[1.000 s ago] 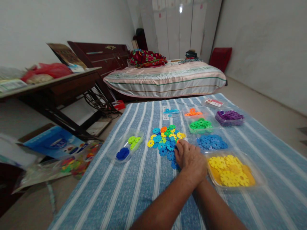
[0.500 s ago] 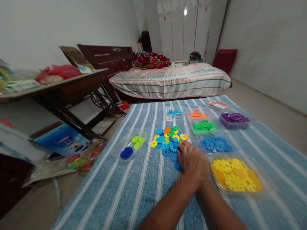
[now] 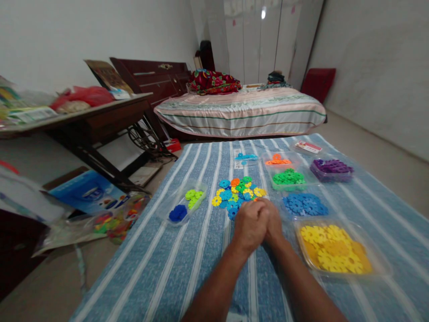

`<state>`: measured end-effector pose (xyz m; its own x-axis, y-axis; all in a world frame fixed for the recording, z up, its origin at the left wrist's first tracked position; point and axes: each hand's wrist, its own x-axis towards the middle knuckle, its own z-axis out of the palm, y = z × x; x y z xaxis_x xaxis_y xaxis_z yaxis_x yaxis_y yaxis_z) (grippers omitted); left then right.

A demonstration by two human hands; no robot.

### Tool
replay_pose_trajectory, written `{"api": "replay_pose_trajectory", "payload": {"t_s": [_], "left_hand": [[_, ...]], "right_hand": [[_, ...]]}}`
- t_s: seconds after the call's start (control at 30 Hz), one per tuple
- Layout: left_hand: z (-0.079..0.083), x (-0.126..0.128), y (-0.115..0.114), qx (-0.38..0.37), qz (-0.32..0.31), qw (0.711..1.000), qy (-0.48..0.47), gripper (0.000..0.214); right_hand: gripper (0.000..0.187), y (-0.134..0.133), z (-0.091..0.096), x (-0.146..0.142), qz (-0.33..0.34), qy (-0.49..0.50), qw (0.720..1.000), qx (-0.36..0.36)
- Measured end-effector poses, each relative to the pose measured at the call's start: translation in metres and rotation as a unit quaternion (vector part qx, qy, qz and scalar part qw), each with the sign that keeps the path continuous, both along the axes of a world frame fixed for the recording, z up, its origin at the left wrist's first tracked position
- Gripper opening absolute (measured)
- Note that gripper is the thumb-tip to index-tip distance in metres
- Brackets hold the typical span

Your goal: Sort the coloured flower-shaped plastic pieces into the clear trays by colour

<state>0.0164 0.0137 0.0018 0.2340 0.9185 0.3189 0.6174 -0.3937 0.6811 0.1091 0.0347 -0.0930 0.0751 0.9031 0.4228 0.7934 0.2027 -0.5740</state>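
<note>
My left hand [image 3: 250, 224] and my right hand [image 3: 274, 218] are pressed together at the near edge of a mixed pile of notched plastic discs [image 3: 231, 195]. Both have their fingers curled inward, and whatever lies between them is hidden. The pile has blue, yellow, green and orange discs. To the right of my hands stand a clear tub of yellow discs [image 3: 335, 250] and a tub of blue discs [image 3: 304, 204]. On the left, a clear tray [image 3: 166, 209] contains dark blue discs [image 3: 178, 213] and lime green discs [image 3: 194, 197].
Farther back are containers of green discs [image 3: 288, 177], orange discs [image 3: 278, 160], purple discs [image 3: 332, 166] and light blue discs [image 3: 246, 157]. A red and white card [image 3: 309, 147] lies at the far right. Beyond the striped cloth [image 3: 191, 277] stands a bed [image 3: 241, 118]; a desk [image 3: 90, 116] is left.
My left hand has shifted left, so the two hands now sit side by side instead of overlapping. They now cover the blue discs at the pile's near edge.
</note>
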Motion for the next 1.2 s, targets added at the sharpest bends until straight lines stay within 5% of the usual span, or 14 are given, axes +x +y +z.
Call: {"api": "replay_pose_trajectory", "payload": {"t_s": [0.2,0.33,0.57,0.8,0.9,1.0,1.2], "left_hand": [[-0.021,-0.081,0.048,-0.072,0.225,0.971,0.021,0.02],[-0.042,-0.103,0.061,0.005,0.299,0.954,0.034,0.023],[-0.077,-0.106,0.062,0.107,0.258,0.955,0.104,0.029],[-0.08,-0.099,0.065,0.092,0.209,0.966,0.124,0.032],[-0.079,-0.1,0.066,0.089,0.199,0.969,0.115,0.032],[-0.077,-0.1,0.065,0.09,0.193,0.971,0.109,0.033],[-0.071,-0.101,0.063,0.085,0.168,0.978,0.091,0.035]], "right_hand": [[0.025,-0.001,0.01,0.003,0.016,0.07,0.997,0.013],[0.024,-0.001,0.006,0.006,0.031,0.105,0.994,0.028],[0.023,-0.004,0.002,0.008,0.039,0.099,0.994,0.037],[0.017,-0.015,0.012,0.002,0.104,0.109,0.986,0.076],[0.02,-0.014,0.012,-0.002,0.074,0.086,0.988,0.103],[0.032,0.002,0.013,-0.007,0.016,0.022,0.995,0.095],[0.045,0.054,0.031,-0.023,-0.037,-0.126,0.991,-0.039]]}}
